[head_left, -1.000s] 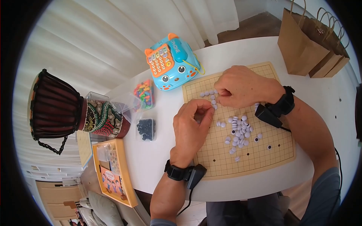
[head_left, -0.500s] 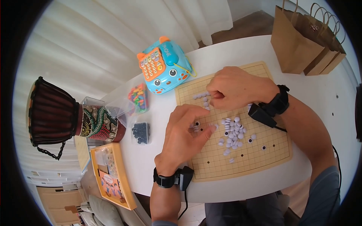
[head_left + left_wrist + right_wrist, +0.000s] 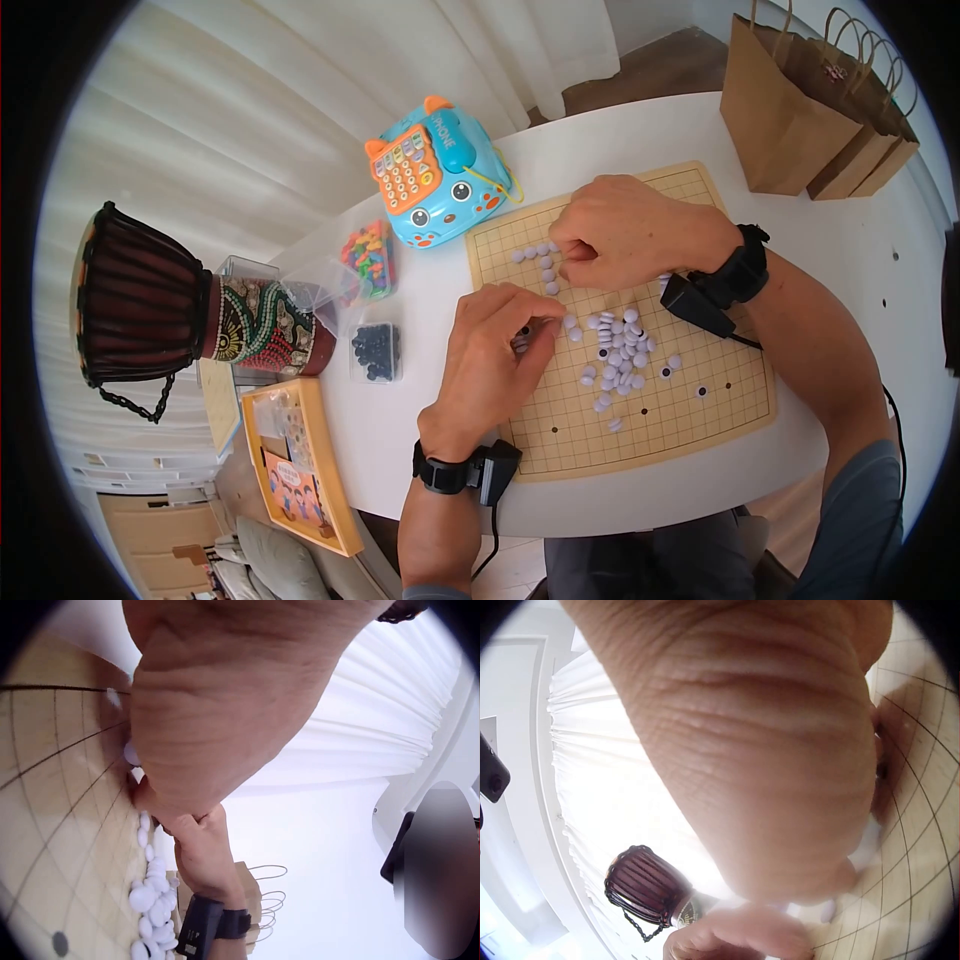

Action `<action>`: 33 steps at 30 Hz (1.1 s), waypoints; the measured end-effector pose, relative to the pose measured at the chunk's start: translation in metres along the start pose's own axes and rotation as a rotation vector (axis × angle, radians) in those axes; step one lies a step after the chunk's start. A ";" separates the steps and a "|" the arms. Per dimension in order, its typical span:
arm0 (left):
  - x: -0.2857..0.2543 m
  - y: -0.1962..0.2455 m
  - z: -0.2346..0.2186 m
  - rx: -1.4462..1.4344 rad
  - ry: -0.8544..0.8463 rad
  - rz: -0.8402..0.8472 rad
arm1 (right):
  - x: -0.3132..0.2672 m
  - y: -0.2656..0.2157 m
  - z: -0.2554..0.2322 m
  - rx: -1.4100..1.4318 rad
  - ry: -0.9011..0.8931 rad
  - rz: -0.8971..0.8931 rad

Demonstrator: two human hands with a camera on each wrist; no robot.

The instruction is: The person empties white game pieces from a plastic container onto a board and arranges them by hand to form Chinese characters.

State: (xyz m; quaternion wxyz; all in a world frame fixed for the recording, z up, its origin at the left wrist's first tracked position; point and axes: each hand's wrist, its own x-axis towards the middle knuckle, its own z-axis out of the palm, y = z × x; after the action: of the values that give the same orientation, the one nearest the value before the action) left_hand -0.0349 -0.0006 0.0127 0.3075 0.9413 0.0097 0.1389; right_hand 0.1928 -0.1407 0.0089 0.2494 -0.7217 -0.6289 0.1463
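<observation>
Step looks like lining up white pieces (image 3: 547,275) far left on board (image 3: 600,455); pile (image 3: 640,359) nearer. Left hand (image 3: 485,350) bent-fingered, right hand (image 3: 635,230) curled beside lined-up ones (any grip hidden; can't tell). Next likely needs careful placing.

The left hand (image 3: 217,712) is nearest the camera; its fingertips are hidden. The right hand (image 3: 206,859) is located beyond it, fitted with a black wrist strap (image 3: 235,924). The grid-lined board (image 3: 52,795) extends beside both hands. One white piece (image 3: 132,754) lies beside the left hand's edge. White pieces (image 3: 157,900) are heaped near the right hand. Paper bags (image 3: 251,896) stand behind the right hand; a white curtain (image 3: 382,705) hangs behind the left.
</observation>
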 end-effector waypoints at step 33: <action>0.000 0.001 0.016 -0.136 0.161 -0.198 | 0.000 -0.004 -0.005 -0.027 -0.027 0.014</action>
State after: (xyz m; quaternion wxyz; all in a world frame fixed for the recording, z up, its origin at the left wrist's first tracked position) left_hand -0.0304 -0.0106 0.0009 0.3811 0.8986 0.1176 0.1831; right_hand 0.1922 -0.1413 0.0154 0.2301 -0.7274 -0.6291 0.1492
